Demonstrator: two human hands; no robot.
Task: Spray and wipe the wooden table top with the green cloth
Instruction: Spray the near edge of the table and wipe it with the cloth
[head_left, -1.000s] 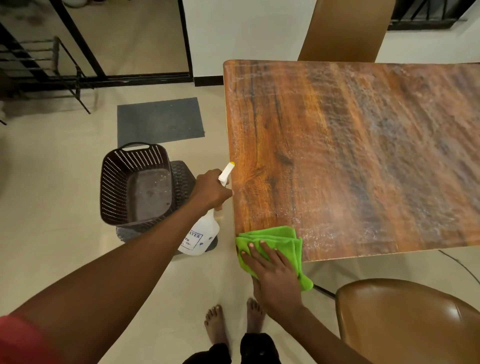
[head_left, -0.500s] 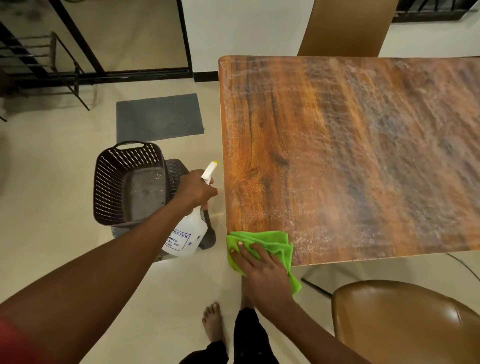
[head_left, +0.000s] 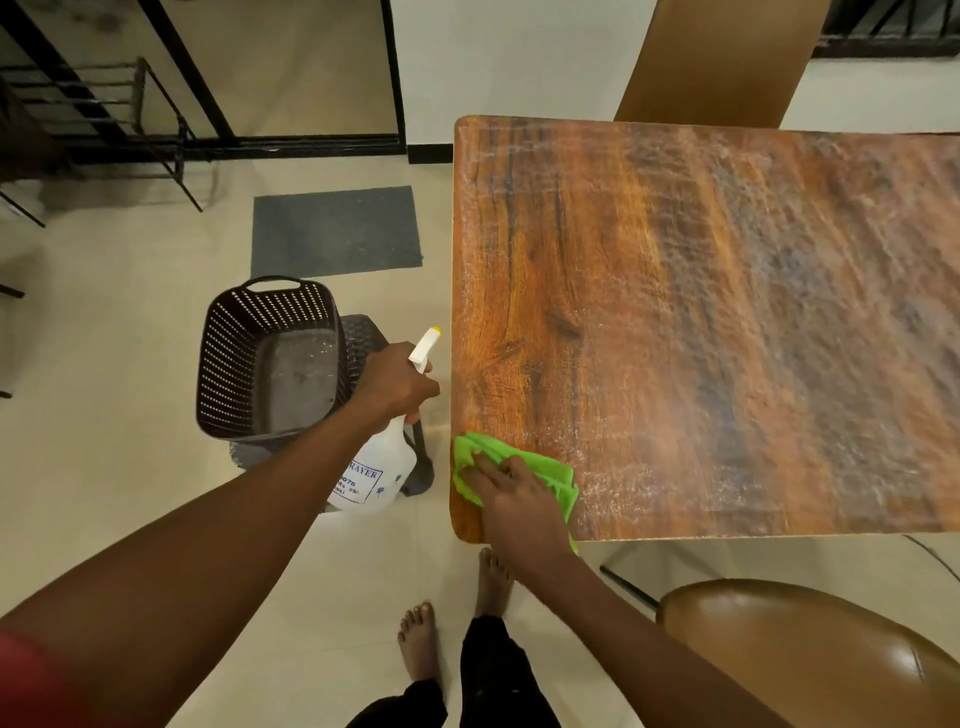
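the wooden table top (head_left: 701, 322) is a broad rectangle with rounded corners, orange-brown with dark grain running away from the person. pale, cloudy streaks cover much of it, thickest along its near edge and out to the right.

the green cloth (head_left: 558, 480) lies folded in soft layers on the table's near left corner, one end drooping over the near edge. the right hand (head_left: 511, 493) rests on top of it, palm down, fingers straight and slightly apart, pressing the cloth flat rather than gripping it. the forearm comes in low over the near edge.

just off the table's left edge, the left hand (head_left: 392, 384) is held out on a nearly straight arm. its fingers are wrapped tight round the neck of a spray bottle (head_left: 376, 470), which is white translucent plastic with a rounded body and a blue printed label. the yellow-tipped nozzle tilts up towards the table.

further left of the table a dark plastic basket (head_left: 228, 364), its walls perforated and one handle showing, sits on a low woven stool (head_left: 363, 332). beyond that a flat grey mat (head_left: 335, 231) lies on the pale tiled floor. a glossy brown chair seat (head_left: 810, 649) is at the table's near side, and a plain tan chair back (head_left: 711, 62) stands at its far side. bare feet (head_left: 418, 639) stand on the tiles below the near corner.
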